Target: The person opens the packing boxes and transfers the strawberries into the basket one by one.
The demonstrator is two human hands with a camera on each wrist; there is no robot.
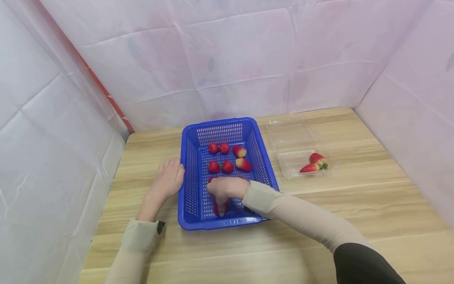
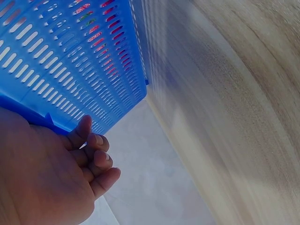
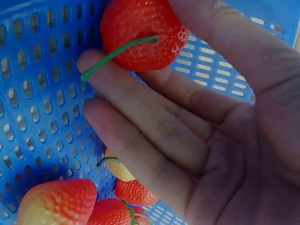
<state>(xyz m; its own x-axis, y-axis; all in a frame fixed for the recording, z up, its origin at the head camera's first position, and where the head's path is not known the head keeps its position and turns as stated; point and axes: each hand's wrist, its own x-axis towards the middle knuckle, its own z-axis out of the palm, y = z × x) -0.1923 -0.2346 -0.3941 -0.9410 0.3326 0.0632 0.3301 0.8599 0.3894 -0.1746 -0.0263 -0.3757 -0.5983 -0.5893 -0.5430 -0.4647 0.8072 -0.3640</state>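
In the head view, my right hand [image 1: 227, 188] reaches over the near part of a blue basket [image 1: 227, 225]. Its thumb and fingers pinch a round red strawberry [image 3: 140, 35] with a green stem, clearest in the right wrist view. Other strawberries lie in the basket, among them a round red one [image 1: 214, 167] and a pale-tipped one [image 1: 243, 164]; some are partly hidden by this hand. Along the basket's left rim rests my left hand [image 1: 169, 176]. The left wrist view shows its fingers [image 2: 101, 180] loosely bent outside the slotted wall; its thumb is hard to make out.
Right of the basket, an opened clear plastic box [image 1: 289, 159] lies on the wooden table [image 1: 358, 197]. At its right side are two pale-topped strawberries [image 1: 318, 159]. Pale sheeting [image 1: 230, 59] rises behind the table and on both sides.
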